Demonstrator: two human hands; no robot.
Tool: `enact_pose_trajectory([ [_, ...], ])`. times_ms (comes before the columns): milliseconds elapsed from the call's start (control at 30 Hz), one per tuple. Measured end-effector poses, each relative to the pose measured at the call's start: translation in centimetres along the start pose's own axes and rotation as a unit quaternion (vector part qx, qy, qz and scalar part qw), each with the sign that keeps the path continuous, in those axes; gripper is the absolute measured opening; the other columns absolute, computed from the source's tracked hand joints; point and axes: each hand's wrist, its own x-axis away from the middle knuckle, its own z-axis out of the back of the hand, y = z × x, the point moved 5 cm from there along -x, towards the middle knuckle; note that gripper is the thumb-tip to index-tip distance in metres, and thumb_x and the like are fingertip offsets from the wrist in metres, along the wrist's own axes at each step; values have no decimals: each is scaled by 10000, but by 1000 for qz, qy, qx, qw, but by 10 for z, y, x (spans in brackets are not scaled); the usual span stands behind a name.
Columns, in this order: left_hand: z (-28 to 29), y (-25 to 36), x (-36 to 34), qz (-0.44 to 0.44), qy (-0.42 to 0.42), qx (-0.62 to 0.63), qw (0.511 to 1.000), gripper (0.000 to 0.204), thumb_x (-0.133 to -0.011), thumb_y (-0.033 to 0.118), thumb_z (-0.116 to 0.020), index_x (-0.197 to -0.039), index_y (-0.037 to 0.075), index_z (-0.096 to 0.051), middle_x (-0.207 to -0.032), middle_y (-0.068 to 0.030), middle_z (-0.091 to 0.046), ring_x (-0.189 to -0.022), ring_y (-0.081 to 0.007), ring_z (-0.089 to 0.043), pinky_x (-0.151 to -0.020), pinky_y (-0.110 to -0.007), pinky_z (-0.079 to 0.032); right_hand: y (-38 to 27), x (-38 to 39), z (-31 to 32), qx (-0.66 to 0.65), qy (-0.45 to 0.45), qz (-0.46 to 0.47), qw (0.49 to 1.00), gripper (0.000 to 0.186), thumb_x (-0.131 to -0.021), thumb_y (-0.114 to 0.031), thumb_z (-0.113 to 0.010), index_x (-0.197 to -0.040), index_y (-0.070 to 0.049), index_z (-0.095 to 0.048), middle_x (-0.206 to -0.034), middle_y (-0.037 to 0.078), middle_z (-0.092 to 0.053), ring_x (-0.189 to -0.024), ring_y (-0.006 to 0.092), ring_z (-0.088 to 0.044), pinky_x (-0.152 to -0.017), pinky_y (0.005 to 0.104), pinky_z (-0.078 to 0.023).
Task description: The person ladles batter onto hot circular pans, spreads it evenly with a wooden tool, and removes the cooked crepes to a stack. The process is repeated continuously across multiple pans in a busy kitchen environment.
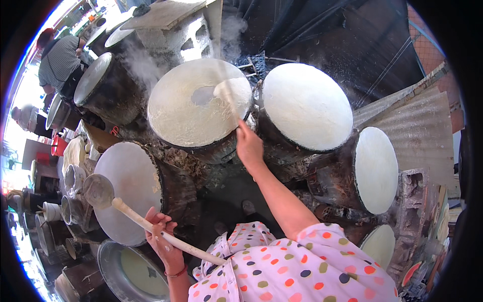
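Observation:
My right hand (249,146) grips a long-handled tool (232,105), blurred by motion, over a round steamer top (176,113) covered with pale, wet batter. A thicker white patch of batter lies by the tool's far end, beside a bare greyish spot; I cannot make out the tool's head. Held low at the left by my left hand (163,236) is a ladle (136,214) with a thick wooden handle and a round grey head. Its head hangs over the edge of a second round steamer top (126,191), and its handle's end reaches my spotted shirt.
At right stand more dark drums with white round tops (307,108), (377,168). A metal basin (108,261) of pale liquid is at lower left. Steam rises near a concrete block (193,43). Another person (59,65) works among drums at far left. Hollow bricks (413,201) stand right.

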Motion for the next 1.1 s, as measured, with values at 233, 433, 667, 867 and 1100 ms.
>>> enact_pose_trajectory([
  [233, -4, 5, -3, -13, -37, 5, 999, 385, -891, 134, -587, -1239, -14, -511, -985, -87, -587, -828, -162, -621, -673, -269, -581, 10, 10, -21, -60, 50, -45, 996, 352, -946, -218, -496, -1269, -93, -562, -1119, 228, -625, -1016, 407, -600, -865, 455, -486],
  [433, 7, 10, 1, -20, -33, 4, 999, 395, -892, 143, -594, -1243, -14, -504, -976, -87, -591, -839, -164, -626, -678, -267, -584, 10, 22, -16, -66, 56, 21, 996, 338, -954, -221, -474, -1249, -94, -580, -1082, 212, -646, -978, 391, -621, -844, 447, -492],
  [667, 4, 5, 5, -10, -22, 10, 1000, 381, -884, 107, -590, -1234, -17, -510, -945, -88, -600, -806, -159, -629, -635, -262, -583, 9, 0, -37, -93, 21, -34, 995, 352, -939, -192, -498, -1242, -32, -578, -1162, 212, -626, -1084, 349, -604, -918, 371, -472],
  [867, -14, 11, -1, 8, -32, -31, 999, 367, -918, 109, -569, -1248, -30, -486, -899, -90, -594, -583, -100, -561, -400, -193, -446, -9, 49, -49, -94, -83, 33, 992, 338, -940, -199, -508, -1241, -69, -587, -1172, 186, -624, -1092, 356, -594, -926, 398, -475],
  [1100, -75, 20, -47, 19, -114, -130, 985, 355, -946, 147, -543, -1261, 1, -470, -808, -53, -530, -457, -47, -423, -359, -189, -315, 39, -53, 10, -195, -76, -184, 960, 358, -954, -251, -492, -1285, -150, -584, -616, 55, -530, -434, 163, -508, -406, 311, -457],
])
